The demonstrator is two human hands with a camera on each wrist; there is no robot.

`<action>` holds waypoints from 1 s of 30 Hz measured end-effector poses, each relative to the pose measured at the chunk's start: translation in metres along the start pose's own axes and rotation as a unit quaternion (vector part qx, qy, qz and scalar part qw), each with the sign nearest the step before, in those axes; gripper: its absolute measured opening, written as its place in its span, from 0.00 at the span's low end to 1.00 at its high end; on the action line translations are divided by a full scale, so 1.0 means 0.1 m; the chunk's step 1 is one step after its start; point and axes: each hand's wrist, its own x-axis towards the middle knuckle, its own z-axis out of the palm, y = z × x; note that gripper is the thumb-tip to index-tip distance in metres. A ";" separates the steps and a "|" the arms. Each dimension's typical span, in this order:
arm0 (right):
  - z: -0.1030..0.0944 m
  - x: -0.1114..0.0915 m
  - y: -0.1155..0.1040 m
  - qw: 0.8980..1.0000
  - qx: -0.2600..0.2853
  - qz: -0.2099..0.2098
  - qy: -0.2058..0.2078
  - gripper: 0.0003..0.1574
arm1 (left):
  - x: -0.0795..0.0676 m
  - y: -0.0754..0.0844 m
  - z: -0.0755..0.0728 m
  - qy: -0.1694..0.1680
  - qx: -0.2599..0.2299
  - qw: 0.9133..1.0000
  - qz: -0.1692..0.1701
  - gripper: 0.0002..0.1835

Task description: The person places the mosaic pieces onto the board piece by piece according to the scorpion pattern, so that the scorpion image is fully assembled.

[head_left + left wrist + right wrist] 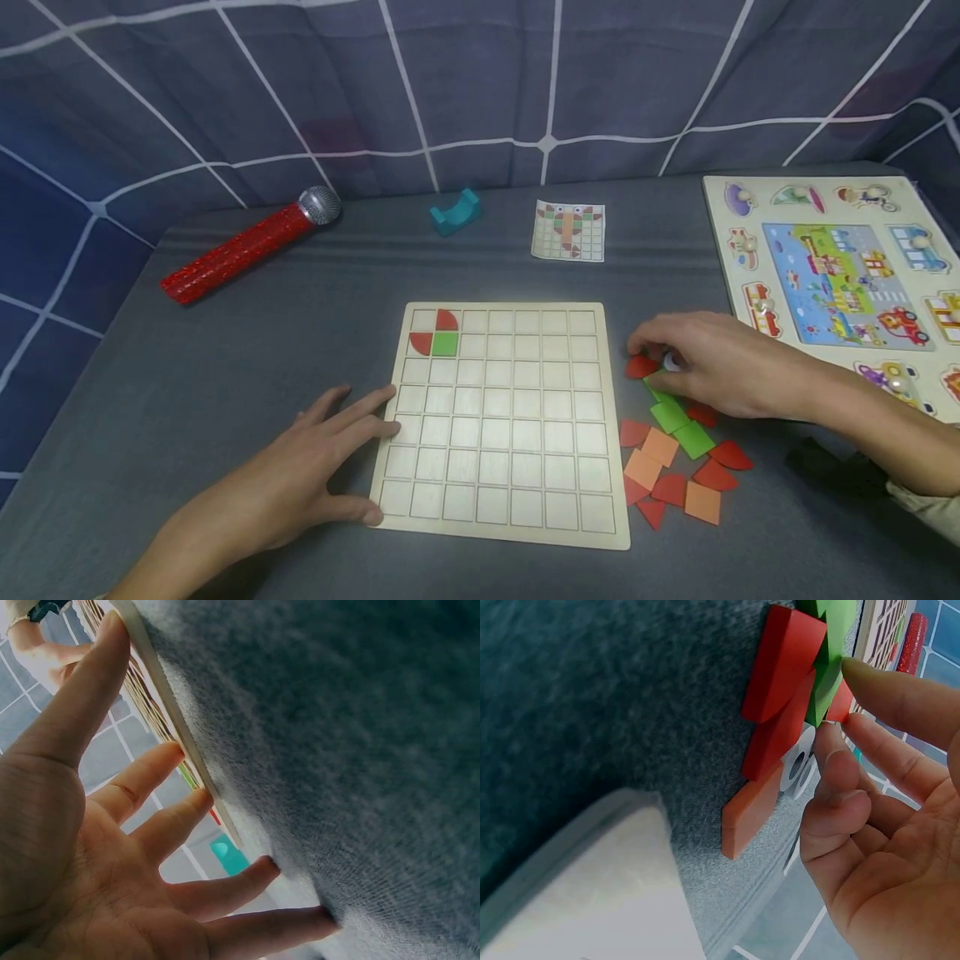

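A square wooden grid board (pixel 498 425) lies flat, with two red quarter-circle tiles and one green square tile (pixel 445 343) in its upper left cells. My left hand (pixel 300 479) has its fingers spread, with the thumb and two fingertips at the board's left edge; the left wrist view shows them against that edge (pixel 187 754). To the board's right, my right hand (pixel 720 367) pinches a red quarter-circle tile (pixel 841 702) between thumb and index finger, the thumb also at a green square (pixel 826 690). White eye tiles (pixel 796 761) lie beneath that hand, partly hidden.
Loose orange squares (pixel 702 503) and red quarter-circles (pixel 730 455) lie beside the board. Behind it are a pattern card (pixel 567 233), a teal curved piece (pixel 456 213) and a red microphone (pixel 240 252). A picture puzzle board (pixel 851 283) lies at the right, under my right forearm.
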 end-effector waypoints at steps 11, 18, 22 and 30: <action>-0.01 -0.03 0.01 0.999 0.014 0.019 -0.028 0.27 | -0.02 0.01 0.03 0.026 0.016 0.999 0.013 0.44; -0.03 -0.06 0.01 0.998 0.022 0.033 -0.050 0.33 | -0.02 0.00 0.03 0.023 0.015 1.000 0.012 0.44; -0.03 -0.08 0.02 0.999 0.011 0.022 -0.038 0.29 | -0.02 0.00 0.01 0.013 0.010 1.000 0.007 0.44; -0.07 -0.09 0.06 1.000 -0.010 0.021 0.008 0.25 | 0.00 0.00 0.01 0.002 0.004 1.000 0.000 0.45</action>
